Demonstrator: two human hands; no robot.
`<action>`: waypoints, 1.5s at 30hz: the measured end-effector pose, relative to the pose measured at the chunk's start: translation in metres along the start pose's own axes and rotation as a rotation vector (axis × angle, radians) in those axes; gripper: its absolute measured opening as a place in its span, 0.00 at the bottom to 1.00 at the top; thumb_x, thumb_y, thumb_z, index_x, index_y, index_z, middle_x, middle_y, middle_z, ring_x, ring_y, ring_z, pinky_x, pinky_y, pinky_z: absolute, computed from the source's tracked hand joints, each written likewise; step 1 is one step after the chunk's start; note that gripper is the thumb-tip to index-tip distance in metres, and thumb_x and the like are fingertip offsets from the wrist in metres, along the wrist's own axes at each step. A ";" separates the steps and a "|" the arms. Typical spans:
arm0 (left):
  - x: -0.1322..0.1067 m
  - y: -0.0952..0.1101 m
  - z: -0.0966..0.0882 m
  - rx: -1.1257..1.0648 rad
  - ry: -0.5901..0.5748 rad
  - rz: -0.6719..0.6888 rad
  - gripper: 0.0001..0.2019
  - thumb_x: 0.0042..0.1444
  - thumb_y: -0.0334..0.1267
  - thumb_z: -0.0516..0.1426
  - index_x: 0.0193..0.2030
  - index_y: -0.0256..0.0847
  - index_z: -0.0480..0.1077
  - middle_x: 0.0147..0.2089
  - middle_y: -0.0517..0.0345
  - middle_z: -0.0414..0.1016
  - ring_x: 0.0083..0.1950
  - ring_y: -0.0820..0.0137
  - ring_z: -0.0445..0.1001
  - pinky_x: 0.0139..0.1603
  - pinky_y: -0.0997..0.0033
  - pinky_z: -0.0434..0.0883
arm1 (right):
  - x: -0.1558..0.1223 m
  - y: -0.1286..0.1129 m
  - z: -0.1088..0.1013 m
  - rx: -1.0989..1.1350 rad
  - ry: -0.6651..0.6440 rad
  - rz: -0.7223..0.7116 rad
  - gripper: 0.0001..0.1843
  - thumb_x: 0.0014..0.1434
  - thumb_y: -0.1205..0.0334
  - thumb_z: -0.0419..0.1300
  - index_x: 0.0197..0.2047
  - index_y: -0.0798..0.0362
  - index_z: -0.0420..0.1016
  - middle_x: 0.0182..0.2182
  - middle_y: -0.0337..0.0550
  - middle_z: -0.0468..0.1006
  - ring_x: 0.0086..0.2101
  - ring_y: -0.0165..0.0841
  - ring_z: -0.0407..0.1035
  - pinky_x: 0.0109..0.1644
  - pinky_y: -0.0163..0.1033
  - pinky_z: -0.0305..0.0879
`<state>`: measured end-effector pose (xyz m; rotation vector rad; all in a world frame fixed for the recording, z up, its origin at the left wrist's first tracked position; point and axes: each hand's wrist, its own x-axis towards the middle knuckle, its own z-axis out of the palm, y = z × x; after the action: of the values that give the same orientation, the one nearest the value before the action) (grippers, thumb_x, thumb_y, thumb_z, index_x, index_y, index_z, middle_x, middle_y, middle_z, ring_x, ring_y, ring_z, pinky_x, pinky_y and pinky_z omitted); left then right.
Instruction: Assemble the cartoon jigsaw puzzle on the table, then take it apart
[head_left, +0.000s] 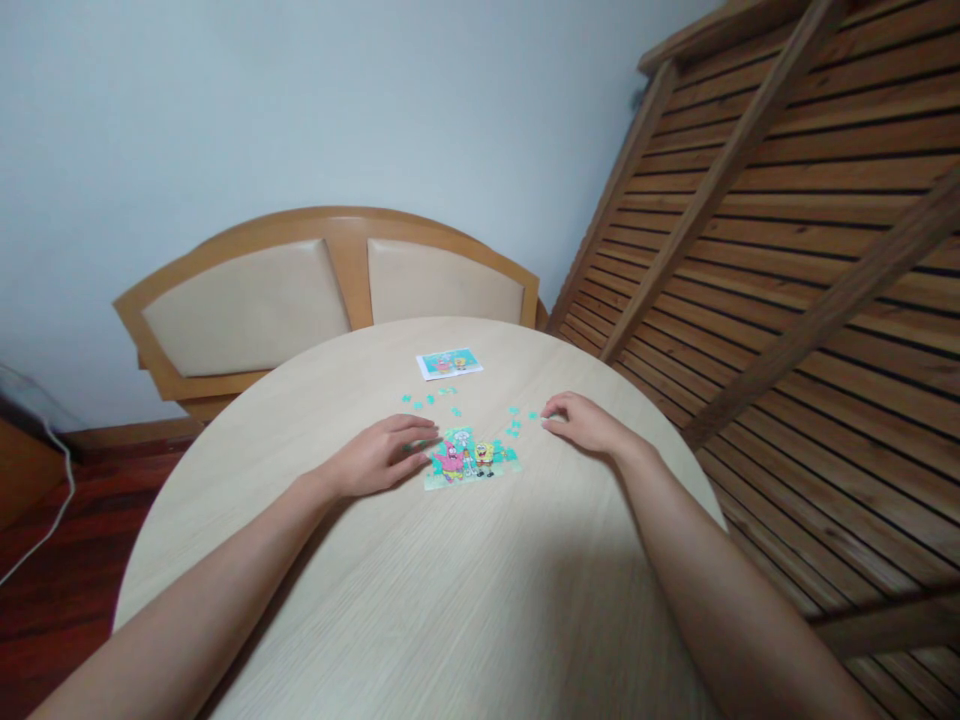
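Observation:
A small, partly assembled cartoon jigsaw puzzle (471, 457) lies near the middle of a round, light wooden table (450, 600). My left hand (382, 455) rests flat beside the puzzle's left edge, fingers stretched out and touching it. My right hand (581, 420) lies to the right of the puzzle with fingers curled and the fingertips pinched on a small puzzle piece (546, 421). Several loose teal pieces (514, 422) lie between my right hand and the puzzle. More loose pieces (429, 400) are scattered just beyond my left hand.
A small reference picture card (448, 363) lies farther back on the table. Behind the table stands a wooden bench with two beige padded backs (330, 290). A slatted wooden frame (787, 250) leans at the right. A cable (45, 480) hangs at the left.

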<state>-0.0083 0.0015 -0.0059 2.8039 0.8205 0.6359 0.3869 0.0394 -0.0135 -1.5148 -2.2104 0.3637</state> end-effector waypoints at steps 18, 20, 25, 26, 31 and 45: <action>0.008 0.018 0.015 -0.003 -0.075 0.073 0.18 0.69 0.40 0.53 0.63 0.43 0.70 0.63 0.45 0.70 0.63 0.58 0.70 0.64 0.53 0.69 | -0.005 -0.064 0.002 0.354 -0.293 -0.024 0.16 0.57 0.52 0.63 0.39 0.56 0.85 0.35 0.46 0.84 0.34 0.35 0.74 0.37 0.36 0.65; 0.008 0.018 0.016 -0.011 -0.071 0.072 0.18 0.69 0.40 0.53 0.63 0.43 0.70 0.63 0.45 0.70 0.63 0.58 0.70 0.64 0.53 0.69 | -0.005 -0.068 0.004 0.319 -0.307 -0.022 0.16 0.56 0.53 0.63 0.37 0.56 0.85 0.32 0.44 0.84 0.31 0.33 0.72 0.34 0.35 0.62; 0.008 0.016 0.016 -0.013 -0.067 0.069 0.18 0.69 0.41 0.53 0.63 0.43 0.71 0.63 0.45 0.70 0.63 0.57 0.70 0.64 0.53 0.69 | -0.007 -0.076 0.006 0.251 -0.280 0.029 0.12 0.52 0.56 0.65 0.33 0.56 0.84 0.26 0.41 0.81 0.28 0.31 0.70 0.29 0.33 0.59; 0.008 0.016 0.016 -0.013 -0.068 0.070 0.18 0.69 0.41 0.53 0.63 0.43 0.71 0.63 0.45 0.70 0.63 0.58 0.70 0.64 0.53 0.69 | -0.007 -0.078 0.007 0.245 -0.267 0.042 0.12 0.52 0.56 0.65 0.33 0.56 0.83 0.26 0.42 0.81 0.28 0.31 0.70 0.29 0.33 0.59; 0.008 0.016 0.016 -0.017 -0.060 0.074 0.18 0.69 0.41 0.53 0.63 0.44 0.70 0.63 0.45 0.70 0.63 0.58 0.70 0.64 0.54 0.69 | -0.007 -0.081 0.008 0.219 -0.260 0.094 0.08 0.51 0.60 0.64 0.29 0.56 0.80 0.24 0.41 0.79 0.26 0.30 0.69 0.27 0.32 0.58; 0.008 0.018 0.014 -0.006 -0.081 0.069 0.18 0.69 0.41 0.52 0.63 0.42 0.71 0.63 0.44 0.70 0.63 0.58 0.70 0.64 0.53 0.69 | -0.012 -0.081 0.002 0.397 -0.465 0.139 0.10 0.53 0.60 0.63 0.38 0.56 0.76 0.26 0.40 0.80 0.22 0.27 0.67 0.25 0.32 0.58</action>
<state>0.0127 -0.0090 -0.0112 2.8419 0.7086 0.5293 0.3236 -0.0012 0.0189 -1.4671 -2.1767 1.2281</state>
